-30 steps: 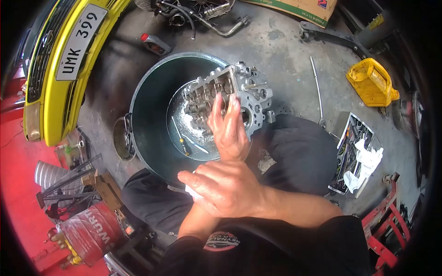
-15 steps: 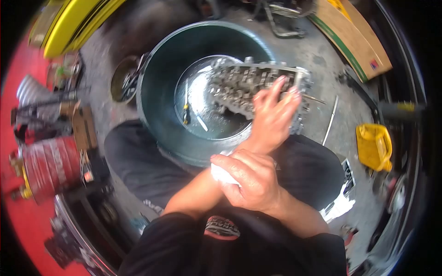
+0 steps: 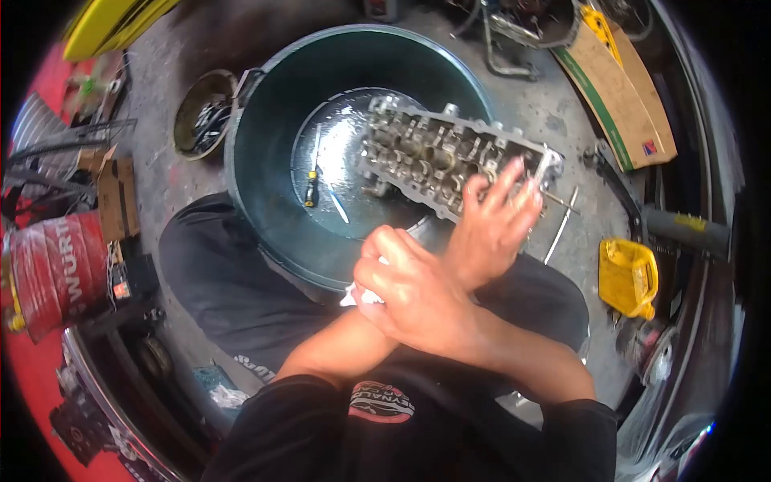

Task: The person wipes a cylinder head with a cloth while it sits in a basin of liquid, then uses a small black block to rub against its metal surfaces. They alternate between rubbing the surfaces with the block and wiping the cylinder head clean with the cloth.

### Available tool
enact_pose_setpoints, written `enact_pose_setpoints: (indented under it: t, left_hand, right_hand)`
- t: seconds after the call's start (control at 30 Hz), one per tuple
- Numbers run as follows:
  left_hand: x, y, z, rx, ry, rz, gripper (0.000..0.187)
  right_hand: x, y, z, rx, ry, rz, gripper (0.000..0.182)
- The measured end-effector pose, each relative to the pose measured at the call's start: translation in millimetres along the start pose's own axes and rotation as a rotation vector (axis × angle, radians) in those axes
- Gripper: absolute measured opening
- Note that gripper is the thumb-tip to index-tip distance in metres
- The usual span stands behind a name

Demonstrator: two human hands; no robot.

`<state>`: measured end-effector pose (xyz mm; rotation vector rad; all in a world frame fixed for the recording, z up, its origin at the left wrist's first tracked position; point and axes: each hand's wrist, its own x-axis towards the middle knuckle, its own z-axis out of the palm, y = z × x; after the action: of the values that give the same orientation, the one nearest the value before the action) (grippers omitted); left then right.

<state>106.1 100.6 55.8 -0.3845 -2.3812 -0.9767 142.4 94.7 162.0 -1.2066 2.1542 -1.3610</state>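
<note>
The near end of the cylinder head point(image 3: 450, 161) is covered by the left hand point(image 3: 491, 229), and its underside is hidden where it rests on the basin point(image 3: 265, 201) rim. Most of the white cloth point(image 3: 363, 296) is concealed inside the closed right hand point(image 3: 414, 297), which also crosses over the left wrist. The lettering on the red drum point(image 3: 56, 269) is cut off at the dark edge of the view, as is the yellow car bumper point(image 3: 112, 24). The contents of the small pan point(image 3: 201, 112) are too small to be identified.
</note>
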Motion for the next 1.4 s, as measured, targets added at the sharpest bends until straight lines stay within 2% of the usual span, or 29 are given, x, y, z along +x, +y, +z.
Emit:
enact_pose_setpoints:
  t: [0.07, 0.2, 0.33, 0.5, 0.63, 0.73, 0.87, 1.0, 1.13, 1.27, 1.4]
  left_hand:
    - [28.3, -4.3, -1.4, -0.008, -0.008, 0.006, 0.037]
    - [-0.2, -1.4, -6.2, -0.008, -0.044, 0.053, 0.04]
    - [31.3, -8.0, -1.6, 0.043, -0.043, 0.105, 0.05]
    - [1.2, -2.0, -8.6, 0.003, -0.083, 0.082, 0.058]
    - [36.7, -10.2, 1.0, 0.003, -0.07, 0.088, 0.036]
    - [6.5, -0.2, -8.0, 0.002, -0.074, 0.07, 0.036]
    - [40.0, -12.5, 2.5, 0.053, -0.047, 0.131, 0.034]
    - [7.9, 1.3, -1.4, 0.004, -0.032, 0.043, 0.039]
    - [42.8, -7.7, 6.2, 0.017, 0.008, 0.057, 0.037]
    - [2.4, 3.3, -16.2, 0.001, -0.068, 0.039, 0.038]
    - [23.1, -10.2, -32.3, -0.013, 0.101, 0.04, 0.037]
  right_hand:
    - [-7.3, 10.5, 11.2, 0.072, 0.094, 0.021, 0.016]
    - [-2.2, 8.8, 12.5, 0.074, 0.231, -0.065, 0.015]
    - [-8.5, -5.4, 11.8, 0.119, 0.224, -0.044, 0.015]
    - [-5.4, -9.0, 1.9, 0.097, 0.279, -0.11, 0.013]
    - [-7.2, -23.8, 0.3, 0.105, 0.266, -0.146, 0.012]
    - [-8.1, -19.4, -3.6, 0.055, 0.282, -0.168, 0.013]
    - [-9.2, -28.6, -2.8, 0.064, 0.271, -0.174, 0.014]
    - [-4.1, -24.0, -12.2, 0.082, 0.271, -0.199, 0.013]
    - [-8.9, -19.5, 3.7, 0.093, 0.213, -0.175, 0.018]
    - [-5.1, -11.1, -3.8, 0.053, 0.209, -0.181, 0.014]
    - [-4.5, -10.8, -4.0, 0.052, 0.277, -0.167, 0.013]
